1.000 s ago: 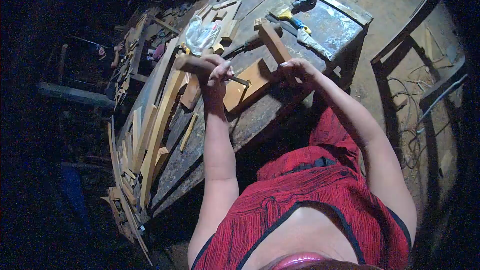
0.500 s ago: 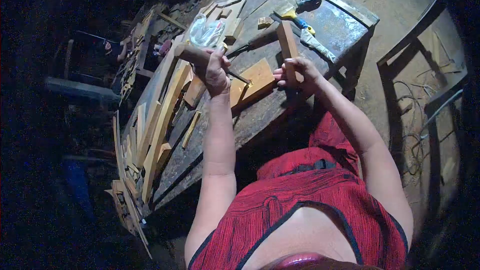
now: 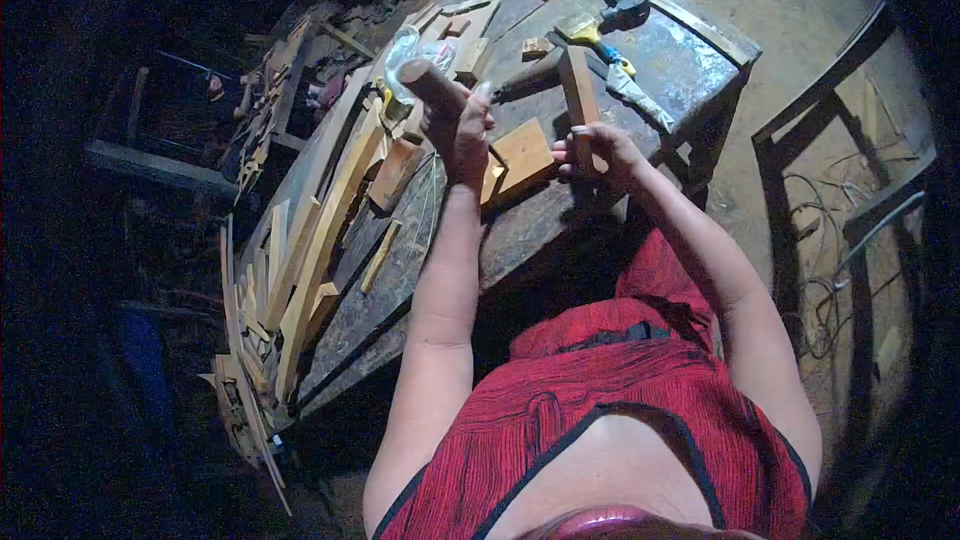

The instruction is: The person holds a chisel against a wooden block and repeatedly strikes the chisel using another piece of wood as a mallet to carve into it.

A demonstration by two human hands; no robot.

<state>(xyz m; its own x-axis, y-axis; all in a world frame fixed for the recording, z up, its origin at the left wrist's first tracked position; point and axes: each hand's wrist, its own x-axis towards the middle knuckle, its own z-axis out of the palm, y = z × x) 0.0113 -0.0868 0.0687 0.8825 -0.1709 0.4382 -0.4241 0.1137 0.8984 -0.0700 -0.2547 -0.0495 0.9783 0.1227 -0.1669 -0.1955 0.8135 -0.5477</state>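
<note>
My left hand (image 3: 466, 145) is closed around the thick wooden handle (image 3: 434, 86) of a chisel. Its thin blade shows only partly and slants down toward a notch in an orange-brown wood block (image 3: 526, 154) on the bench. Whether the tip touches the wood I cannot tell. My right hand (image 3: 606, 155) grips the lower part of a squared wooden bar (image 3: 577, 85), tilted up from the bench beside the block's right end. The fingers of that hand come close to the block.
On the workbench (image 3: 690, 65) lie a hammer (image 3: 625, 6), a brush with a yellow handle (image 3: 585, 33), a clear plastic bag (image 3: 403, 52) and long wood strips (image 3: 335, 240). A metal frame and cables (image 3: 820, 270) are on the floor to the right.
My left hand has shifted slightly right and the chisel handle has swung more upright, its end moving right. My right hand and the bar have barely moved.
</note>
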